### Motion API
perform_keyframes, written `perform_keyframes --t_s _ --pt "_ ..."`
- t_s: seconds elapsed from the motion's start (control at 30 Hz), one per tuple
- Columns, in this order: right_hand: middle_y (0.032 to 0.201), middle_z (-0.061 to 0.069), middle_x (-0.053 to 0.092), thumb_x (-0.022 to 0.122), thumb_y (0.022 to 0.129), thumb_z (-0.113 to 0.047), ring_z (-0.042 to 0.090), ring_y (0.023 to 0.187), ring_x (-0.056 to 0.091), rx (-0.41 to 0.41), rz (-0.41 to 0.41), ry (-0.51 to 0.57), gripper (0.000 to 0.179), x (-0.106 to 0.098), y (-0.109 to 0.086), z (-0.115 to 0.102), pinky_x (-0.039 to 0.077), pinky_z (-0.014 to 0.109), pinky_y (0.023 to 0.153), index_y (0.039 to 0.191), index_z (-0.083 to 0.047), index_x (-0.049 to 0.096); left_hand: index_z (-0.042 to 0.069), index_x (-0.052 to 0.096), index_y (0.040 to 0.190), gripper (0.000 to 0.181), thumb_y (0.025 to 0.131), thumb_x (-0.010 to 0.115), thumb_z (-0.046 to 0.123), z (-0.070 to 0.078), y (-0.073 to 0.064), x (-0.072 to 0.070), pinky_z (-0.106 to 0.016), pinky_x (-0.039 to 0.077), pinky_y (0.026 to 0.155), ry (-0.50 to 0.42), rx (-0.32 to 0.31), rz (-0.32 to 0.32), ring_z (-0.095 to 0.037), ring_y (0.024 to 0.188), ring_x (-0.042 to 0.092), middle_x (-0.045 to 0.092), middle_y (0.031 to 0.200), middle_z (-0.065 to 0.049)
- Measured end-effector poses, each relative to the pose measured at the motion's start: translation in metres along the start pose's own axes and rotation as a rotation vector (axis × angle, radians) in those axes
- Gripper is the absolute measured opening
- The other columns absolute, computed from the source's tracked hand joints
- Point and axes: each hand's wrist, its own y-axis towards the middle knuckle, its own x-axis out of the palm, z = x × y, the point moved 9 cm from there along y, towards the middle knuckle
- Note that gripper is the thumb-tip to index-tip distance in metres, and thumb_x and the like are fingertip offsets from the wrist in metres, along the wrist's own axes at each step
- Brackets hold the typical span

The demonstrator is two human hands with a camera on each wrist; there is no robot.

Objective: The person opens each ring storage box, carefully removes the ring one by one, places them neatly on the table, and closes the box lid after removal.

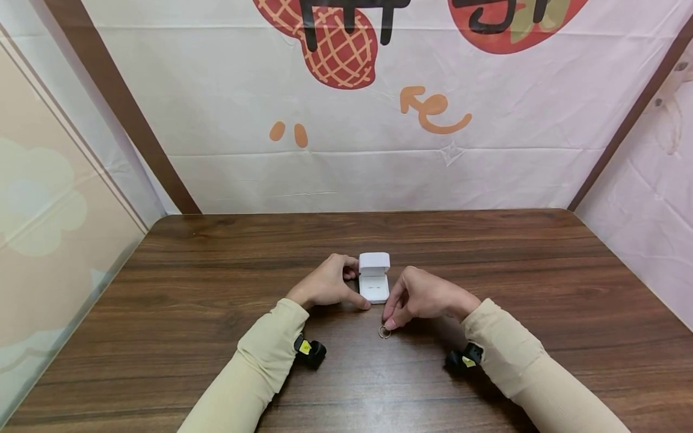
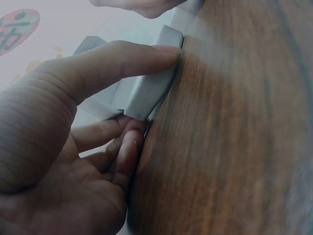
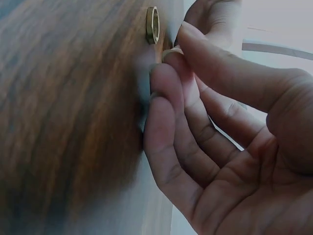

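Observation:
A small white ring box (image 1: 374, 291) stands on the table with its lid raised; a thin slit shows in its insert. My left hand (image 1: 331, 281) holds the box from the left, thumb against the near side and the other fingers at the left and back. In the left wrist view my left hand (image 2: 73, 132) has its thumb on the box's side (image 2: 151, 90). A gold-coloured ring (image 1: 384, 332) lies flat on the wood in front of the box. Right beside it, my right hand (image 1: 422, 296) reaches down with bent fingers. In the right wrist view, the ring (image 3: 153, 25) sits just beyond the fingertips (image 3: 168, 81).
The brown wood-grain table (image 1: 216, 337) fills the lower part of the head view. Behind it hangs a white printed cloth (image 1: 227, 120), with more cloth at both sides. Dark wrist cameras (image 1: 311, 353) are strapped on both sleeves.

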Motion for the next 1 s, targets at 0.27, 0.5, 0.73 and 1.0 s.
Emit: perform_keyframes --t_s 0.27,0.5,0.73,1.0 --pt "0.076 0.003 0.074 0.088 0.078 -0.010 0.008 0.069 0.063 0.008 0.053 0.052 0.011 -0.016 -0.002 0.004 0.051 0.024 0.063 0.084 -0.005 0.081 0.001 0.069 0.111 0.054 0.064 0.095 0.011 0.001 0.000 0.000 -0.031 0.047 0.088 0.009 -0.002 -0.001 -0.017 0.094 0.056 0.065 0.098 -0.001" --pt "0.082 0.006 0.076 0.089 0.079 -0.022 0.012 0.076 0.066 0.051 0.141 0.098 0.019 -0.038 -0.005 0.014 0.054 0.030 0.071 0.091 -0.009 0.082 -0.001 0.068 0.114 0.057 0.064 0.095 0.010 0.002 0.000 -0.001 -0.032 0.047 0.091 0.015 0.003 0.002 -0.018 0.097 0.057 0.066 0.102 -0.002" --pt "0.092 0.011 0.077 0.084 0.085 -0.032 0.022 0.083 0.072 0.105 0.249 0.172 0.030 -0.057 -0.008 0.024 0.058 0.036 0.079 0.100 -0.006 0.081 -0.001 0.068 0.114 0.058 0.064 0.096 0.010 0.001 0.000 -0.002 -0.031 0.047 0.090 0.022 0.003 0.009 -0.018 0.097 0.056 0.066 0.103 -0.003" --pt "0.099 0.016 0.076 0.079 0.090 -0.036 0.028 0.091 0.074 0.141 0.332 0.255 0.044 -0.064 -0.005 0.033 0.057 0.038 0.087 0.110 0.003 0.076 -0.001 0.069 0.113 0.058 0.064 0.096 0.010 0.002 0.000 -0.003 -0.032 0.048 0.090 0.025 0.016 0.006 -0.018 0.097 0.057 0.067 0.102 -0.002"
